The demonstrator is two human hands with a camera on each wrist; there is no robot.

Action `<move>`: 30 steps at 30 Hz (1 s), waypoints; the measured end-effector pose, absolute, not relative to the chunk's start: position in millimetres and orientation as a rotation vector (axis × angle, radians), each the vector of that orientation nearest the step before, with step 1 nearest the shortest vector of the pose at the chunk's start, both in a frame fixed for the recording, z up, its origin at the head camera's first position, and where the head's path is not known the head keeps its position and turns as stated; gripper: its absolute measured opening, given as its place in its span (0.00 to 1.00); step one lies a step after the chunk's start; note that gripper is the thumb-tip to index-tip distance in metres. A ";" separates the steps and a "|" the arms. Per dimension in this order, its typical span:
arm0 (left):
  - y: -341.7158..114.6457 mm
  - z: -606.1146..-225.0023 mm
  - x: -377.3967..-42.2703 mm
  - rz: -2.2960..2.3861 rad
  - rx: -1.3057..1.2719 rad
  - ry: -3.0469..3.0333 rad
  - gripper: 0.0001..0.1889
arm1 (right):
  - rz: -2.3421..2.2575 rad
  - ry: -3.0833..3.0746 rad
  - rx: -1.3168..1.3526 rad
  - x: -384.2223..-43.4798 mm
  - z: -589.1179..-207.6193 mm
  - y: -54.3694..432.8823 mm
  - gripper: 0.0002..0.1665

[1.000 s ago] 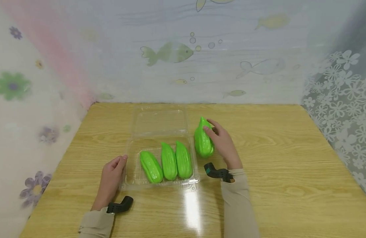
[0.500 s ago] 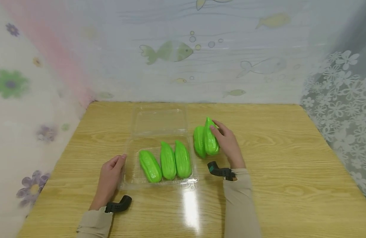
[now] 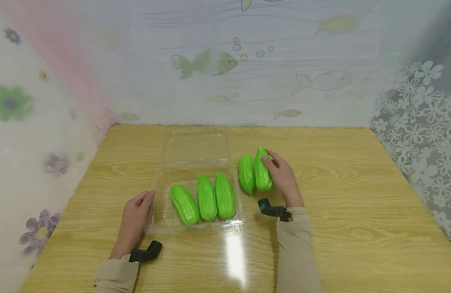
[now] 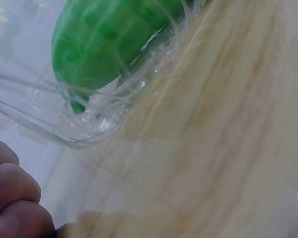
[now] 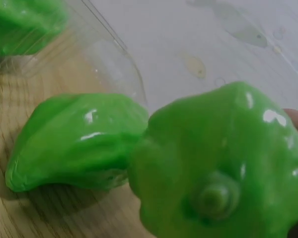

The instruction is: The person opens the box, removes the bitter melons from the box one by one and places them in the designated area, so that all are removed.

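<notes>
A clear plastic clamshell box lies with its lid folded back. Inside it are three glossy, ribbed green gourds; one also shows through the plastic in the left wrist view as a green gourd. My left hand grips the box's left rim, its fingers curled. To the right of the box, my right hand holds another green gourd, thumb on its near face. In the right wrist view this held gourd hides most of the fingers. A loose green gourd lies between it and the box.
Everything stands on a wood-grain table. A pale wall with fish drawings rises at its back edge. Patterned curtains flank both sides. Each wrist carries a black camera mount, such as the right mount.
My right hand has moved slightly right with its gourd, away from the loose one. A gap now shows between those two gourds. The left hand and box have barely moved.
</notes>
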State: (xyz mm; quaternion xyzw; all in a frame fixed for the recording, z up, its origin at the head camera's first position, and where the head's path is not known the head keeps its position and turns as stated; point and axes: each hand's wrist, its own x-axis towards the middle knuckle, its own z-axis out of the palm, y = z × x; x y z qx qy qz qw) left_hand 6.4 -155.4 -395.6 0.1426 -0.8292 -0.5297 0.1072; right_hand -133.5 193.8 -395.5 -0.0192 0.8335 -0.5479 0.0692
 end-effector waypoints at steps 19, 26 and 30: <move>-153.0 -391.2 11.4 -1.536 0.425 -2.454 0.26 | -1.531 2.518 -0.031 -132.2 -404.1 201.6 0.34; -152.8 -389.8 11.8 -1.536 0.438 -2.453 0.26 | -1.477 2.525 0.012 -132.2 -405.1 200.8 0.35; -153.4 -390.7 12.2 -1.543 0.442 -2.452 0.26 | -1.449 2.522 0.060 -131.4 -405.6 198.7 0.35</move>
